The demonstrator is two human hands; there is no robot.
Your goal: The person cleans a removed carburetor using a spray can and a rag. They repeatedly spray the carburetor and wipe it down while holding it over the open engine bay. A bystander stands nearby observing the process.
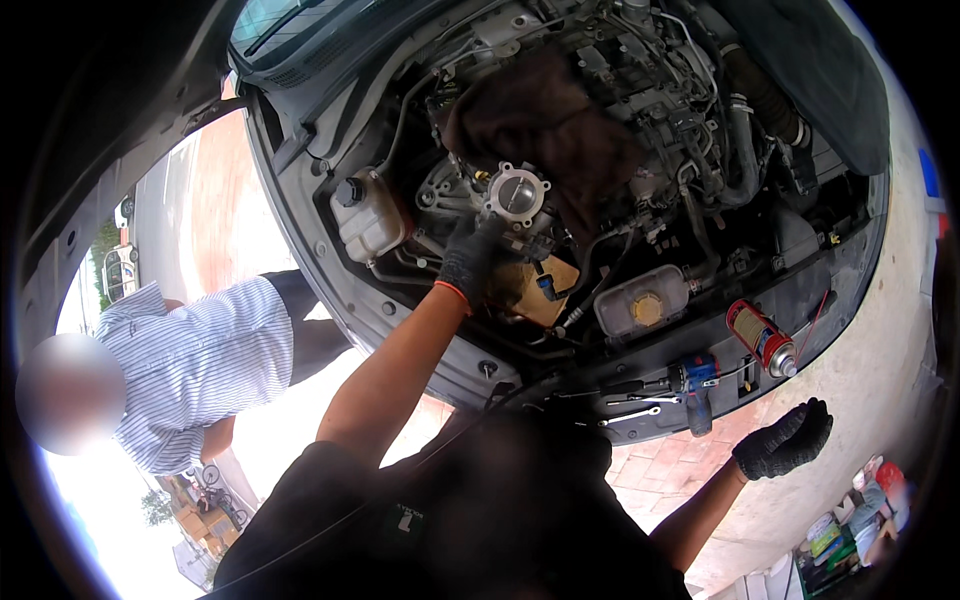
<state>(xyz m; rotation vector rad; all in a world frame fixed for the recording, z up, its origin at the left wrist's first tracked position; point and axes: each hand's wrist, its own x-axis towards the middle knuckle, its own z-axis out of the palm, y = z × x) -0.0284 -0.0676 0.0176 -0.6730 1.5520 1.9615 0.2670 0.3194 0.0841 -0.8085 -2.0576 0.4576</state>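
My left hand [468, 258], in a dark knit glove with an orange cuff edge, reaches into the engine bay. Its fingers close on the lower left side of a silver throttle body [518, 196], whose round bore faces up. Just below hangs a black and blue connector [545, 283], over a tan, flat piece [528, 296]. A dark brown cloth [545, 125] lies over the engine right behind the throttle body. Out past the car's front edge, my gloved right hand [785, 442] is in the air with nothing visible in it, its fingers stretched out.
On the front ledge lie a red spray can [760, 337], a blue-black cordless driver [695, 388] and wrenches [632, 415]. Two fluid reservoirs, one left [370, 222] and one with a yellow cap [640, 302], flank the work. A person in a striped shirt [205, 345] stands left.
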